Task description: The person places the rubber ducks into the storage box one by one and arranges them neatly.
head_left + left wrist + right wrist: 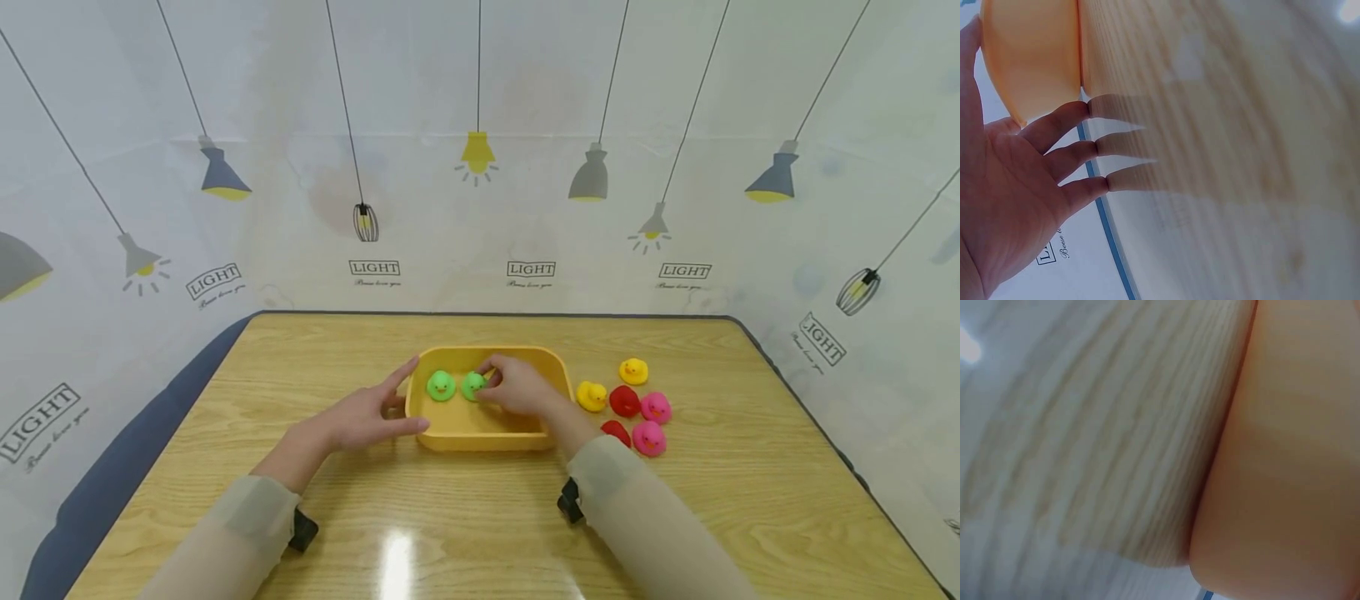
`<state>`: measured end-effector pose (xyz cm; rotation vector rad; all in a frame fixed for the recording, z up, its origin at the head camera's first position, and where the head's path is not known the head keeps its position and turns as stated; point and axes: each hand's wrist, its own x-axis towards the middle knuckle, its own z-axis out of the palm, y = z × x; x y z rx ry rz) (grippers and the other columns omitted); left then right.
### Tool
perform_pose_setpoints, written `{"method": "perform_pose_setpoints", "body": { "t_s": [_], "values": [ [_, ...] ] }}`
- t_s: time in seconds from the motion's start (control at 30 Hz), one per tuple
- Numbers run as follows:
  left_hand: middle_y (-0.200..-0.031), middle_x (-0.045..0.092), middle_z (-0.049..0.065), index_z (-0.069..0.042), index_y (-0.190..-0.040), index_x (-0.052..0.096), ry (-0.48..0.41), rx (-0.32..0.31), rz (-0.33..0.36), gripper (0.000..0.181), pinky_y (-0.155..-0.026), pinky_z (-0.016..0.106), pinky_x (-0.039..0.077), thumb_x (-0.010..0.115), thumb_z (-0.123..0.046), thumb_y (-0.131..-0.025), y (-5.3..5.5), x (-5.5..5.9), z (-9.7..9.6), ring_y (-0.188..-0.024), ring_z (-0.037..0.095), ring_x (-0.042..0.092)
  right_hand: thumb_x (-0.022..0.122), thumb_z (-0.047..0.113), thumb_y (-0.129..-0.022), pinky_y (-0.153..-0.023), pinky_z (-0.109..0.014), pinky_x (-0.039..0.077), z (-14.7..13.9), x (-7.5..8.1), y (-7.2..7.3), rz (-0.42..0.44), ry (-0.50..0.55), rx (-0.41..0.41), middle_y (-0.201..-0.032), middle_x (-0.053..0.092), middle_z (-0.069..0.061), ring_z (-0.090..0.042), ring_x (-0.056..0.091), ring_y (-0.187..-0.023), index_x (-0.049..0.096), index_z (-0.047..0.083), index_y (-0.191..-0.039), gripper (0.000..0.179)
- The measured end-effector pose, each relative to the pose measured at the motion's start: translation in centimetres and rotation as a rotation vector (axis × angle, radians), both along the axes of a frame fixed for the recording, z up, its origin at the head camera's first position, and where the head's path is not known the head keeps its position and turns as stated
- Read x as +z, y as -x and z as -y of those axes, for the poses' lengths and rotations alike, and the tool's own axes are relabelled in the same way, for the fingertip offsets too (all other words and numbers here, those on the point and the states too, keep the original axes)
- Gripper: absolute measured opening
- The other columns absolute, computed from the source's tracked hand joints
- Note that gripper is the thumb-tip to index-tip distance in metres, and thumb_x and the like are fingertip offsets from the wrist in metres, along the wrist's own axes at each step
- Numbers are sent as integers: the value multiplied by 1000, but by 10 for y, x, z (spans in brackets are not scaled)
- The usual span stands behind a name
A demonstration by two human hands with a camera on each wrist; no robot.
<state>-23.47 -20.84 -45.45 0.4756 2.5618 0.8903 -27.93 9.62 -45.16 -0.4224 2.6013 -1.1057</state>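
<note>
An orange-yellow plastic tray (480,442) stands on the wooden table. Inside it, at the left, sits a green rubber duck (441,386). A second green rubber duck (473,385) is beside it, pinched between the thumb and fingers of my right hand (519,386), which reaches in over the tray's right part. My left hand (362,418) is spread at the tray's left end, thumb at the near corner and index finger along the far one. In the left wrist view its other fingers (1075,156) extend down to the tabletop. The right wrist view shows the tray's outer wall (1279,475) but no hand.
Right of the tray lie two yellow ducks (633,372), two red ducks (625,402) and two pink ducks (649,438), grouped close together. My right forearm (637,500) partly covers the nearer red one. A lamp-printed cloth (450,225) hangs behind the table (315,350).
</note>
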Motion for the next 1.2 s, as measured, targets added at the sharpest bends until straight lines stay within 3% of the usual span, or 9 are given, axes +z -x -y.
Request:
{"method": "perform_pose_setpoints", "body": {
  "t_s": [0.37,0.67,0.9,1.2],
  "values": [
    [-163,58,17,-46,-176,0,11,-8,-14,110,-125,69,39,66,-80,-95,0,0,0,-153,49,50,83,20,-100,-74,-27,50,-1,-10,4,-8,-1,-9,-97,70,-5,-17,62,-85,70,18,-130,33],
    [-161,59,20,-44,-177,1,-1,-12,-15,109,-120,70,44,67,-76,-97,-1,0,-2,-149,49,56,82,24,-101,-74,-29,47,2,-12,5,-6,-50,0,-91,64,-3,-18,58,-82,69,23,-133,35],
    [-160,61,18,-44,-177,1,5,-8,-30,109,-122,70,41,67,-76,-97,-1,0,0,-151,50,52,82,25,-101,-72,-29,45,4,-12,7,-13,-71,2,-88,64,-3,-17,55,-78,69,24,-135,36],
    [-161,61,14,-48,-176,0,11,-2,-23,109,-123,69,41,68,-78,-95,2,-3,-1,-152,48,52,82,25,-101,-76,-31,46,3,-13,7,9,-54,-15,-95,64,-4,-19,58,-85,68,25,-133,36]
  ]
}}
